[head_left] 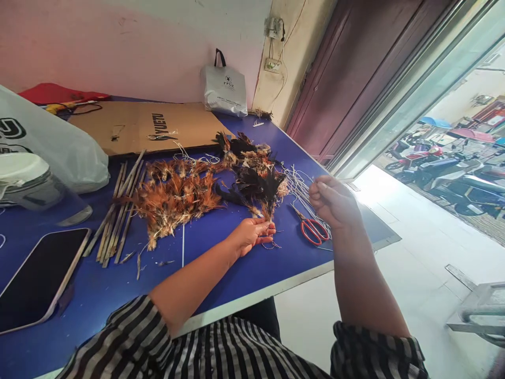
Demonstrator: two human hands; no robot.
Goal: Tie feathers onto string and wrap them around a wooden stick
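My left hand (254, 236) pinches the base of a bunch of black feathers (258, 185), its dark tips fanned away from me. Raised over the table's right side, my right hand (329, 200) is closed; what it grips, if anything, I cannot make out. White strings (300, 187) lie loosely just left of that hand. Red-handled scissors (313, 230) rest between the two hands on the blue table. Further left are many orange-brown feather bunches (177, 195) laid side by side. Behind the left hand sits a pile of brown and black feather bunches (252, 153).
Thin sticks (118, 216) lie left of the orange feathers. A phone (41, 276), a clear jar (39, 189) and a white plastic bag (51, 137) occupy the left side. Flat cardboard (126, 123) and a grey bag (225, 90) stand at the back. The table edge (295, 287) runs before me.
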